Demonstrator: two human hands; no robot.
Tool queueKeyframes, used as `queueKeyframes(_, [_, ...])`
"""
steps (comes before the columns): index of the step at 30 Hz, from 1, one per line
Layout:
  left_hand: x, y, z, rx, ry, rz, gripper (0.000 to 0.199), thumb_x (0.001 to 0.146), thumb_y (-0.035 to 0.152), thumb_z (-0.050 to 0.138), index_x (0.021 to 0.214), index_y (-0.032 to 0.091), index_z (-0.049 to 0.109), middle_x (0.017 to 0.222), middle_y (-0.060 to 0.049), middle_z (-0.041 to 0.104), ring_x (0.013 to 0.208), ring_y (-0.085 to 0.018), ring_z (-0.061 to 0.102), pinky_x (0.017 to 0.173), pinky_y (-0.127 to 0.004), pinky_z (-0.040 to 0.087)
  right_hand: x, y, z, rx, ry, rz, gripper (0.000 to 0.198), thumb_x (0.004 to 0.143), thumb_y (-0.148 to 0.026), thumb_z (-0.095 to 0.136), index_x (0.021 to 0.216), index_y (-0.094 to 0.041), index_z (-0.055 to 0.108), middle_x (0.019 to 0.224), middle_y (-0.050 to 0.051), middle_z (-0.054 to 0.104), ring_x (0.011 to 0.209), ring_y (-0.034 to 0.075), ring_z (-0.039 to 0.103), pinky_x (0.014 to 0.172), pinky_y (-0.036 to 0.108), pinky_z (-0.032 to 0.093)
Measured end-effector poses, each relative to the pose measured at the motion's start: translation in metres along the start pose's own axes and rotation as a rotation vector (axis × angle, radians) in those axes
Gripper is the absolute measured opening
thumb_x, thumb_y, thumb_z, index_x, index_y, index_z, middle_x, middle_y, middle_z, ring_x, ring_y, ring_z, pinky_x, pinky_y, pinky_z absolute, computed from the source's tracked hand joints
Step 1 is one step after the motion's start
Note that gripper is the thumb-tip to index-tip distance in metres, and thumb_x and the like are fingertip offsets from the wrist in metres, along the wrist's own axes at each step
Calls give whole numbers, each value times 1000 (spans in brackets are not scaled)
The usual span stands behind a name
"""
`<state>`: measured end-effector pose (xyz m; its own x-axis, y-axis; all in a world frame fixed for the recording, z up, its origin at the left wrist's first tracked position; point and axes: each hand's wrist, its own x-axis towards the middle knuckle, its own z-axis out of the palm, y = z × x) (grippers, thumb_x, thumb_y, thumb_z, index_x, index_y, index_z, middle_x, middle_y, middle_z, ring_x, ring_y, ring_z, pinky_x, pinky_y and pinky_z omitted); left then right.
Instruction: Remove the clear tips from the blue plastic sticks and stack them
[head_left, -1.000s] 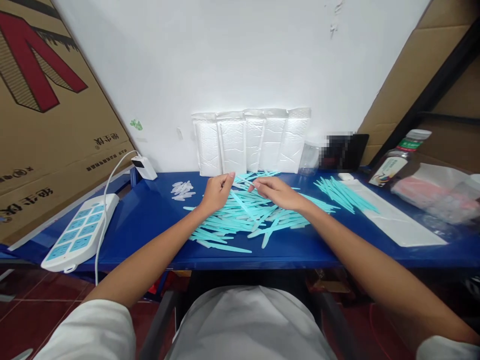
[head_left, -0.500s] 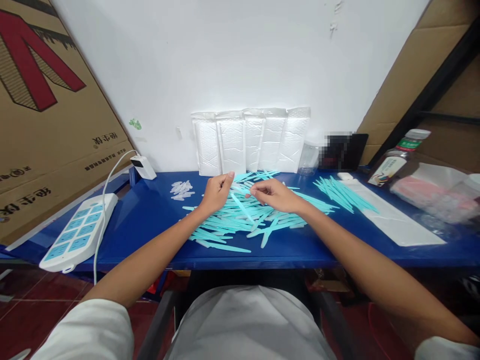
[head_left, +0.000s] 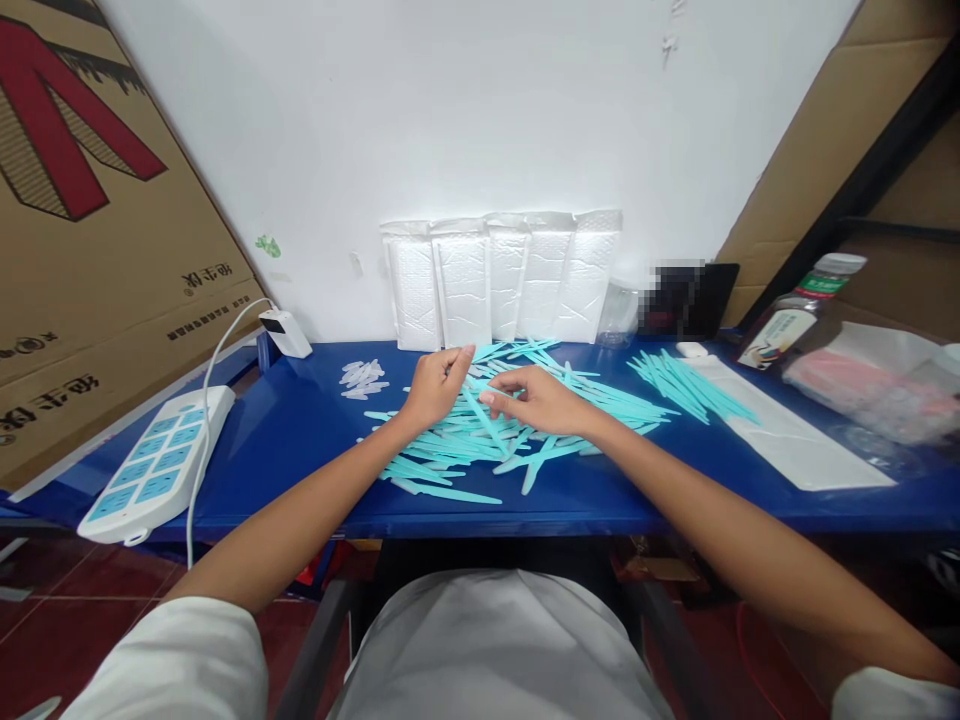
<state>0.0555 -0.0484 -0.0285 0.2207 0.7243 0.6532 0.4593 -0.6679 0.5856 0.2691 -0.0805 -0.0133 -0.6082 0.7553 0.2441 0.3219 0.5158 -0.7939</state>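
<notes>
Right hand [head_left: 538,400] is edging left, fingers narrow — teal stick [head_left: 487,424] slanting nearward, just left; left hand [head_left: 436,387] curled, both holds unclear.

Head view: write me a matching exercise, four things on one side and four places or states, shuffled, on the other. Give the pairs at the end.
Column one
1. large heap of sticks
2. power strip
3. row of white pouches
4. small pile of pale pieces

Column two
A. standing upright against the wall
B. on blue, left of the left hand
C. blue sockets, crossed by a white cable
D. teal, spread beneath the right hand

Pairs: 1-D, 2-C, 3-A, 4-B
</notes>
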Motion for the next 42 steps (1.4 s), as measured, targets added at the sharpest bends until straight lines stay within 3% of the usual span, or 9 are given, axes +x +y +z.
queueKeyframes(6, [-2,6,1,15,-23,44,56,108,53,43,65,21,29,62,4,25,58,-11,27,59,-31,22,-2,-3,5,103,-101,101,51,88,-66,74,78,-16,74,66,2,69,58,18,69,53,27,53])
queueKeyframes(12, [-3,9,1,23,-57,60,56,108,53,44,65,21,29,61,4,25,58,-11,27,58,-31,22,-3,-3,8,115,-171,74,54,93,-68,67,81,-16,74,74,5,75,60,18,70,55,27,55])
queueKeyframes(18, [3,12,-4,13,-89,12,57,107,56,44,65,21,26,63,4,23,60,-11,25,58,-31,20,-3,-9,-2,-21,-202,-23,53,103,-66,54,78,-19,60,69,3,74,53,15,64,56,28,52])
queueKeyframes(25, [6,11,-8,8,-145,-18,58,106,59,42,66,22,24,65,3,20,61,-11,23,57,-31,18,-5,-13,-8,-78,-257,12,50,105,-69,46,93,-21,55,68,1,71,51,16,63,52,29,49])
queueKeyframes(34, [6,7,-9,13,-168,-30,59,106,62,42,66,22,24,64,3,20,60,-12,22,56,-30,16,-4,-8,-8,-125,-224,-8,46,109,-63,41,95,-22,56,59,-2,59,59,18,58,66,33,48])
queueKeyframes(42, [3,2,-6,-15,-146,-32,60,105,64,42,65,22,25,64,4,20,59,-11,23,57,-30,19,-4,-1,-5,-169,-141,-42,50,110,-60,38,94,-19,62,79,2,61,67,16,54,68,31,43])
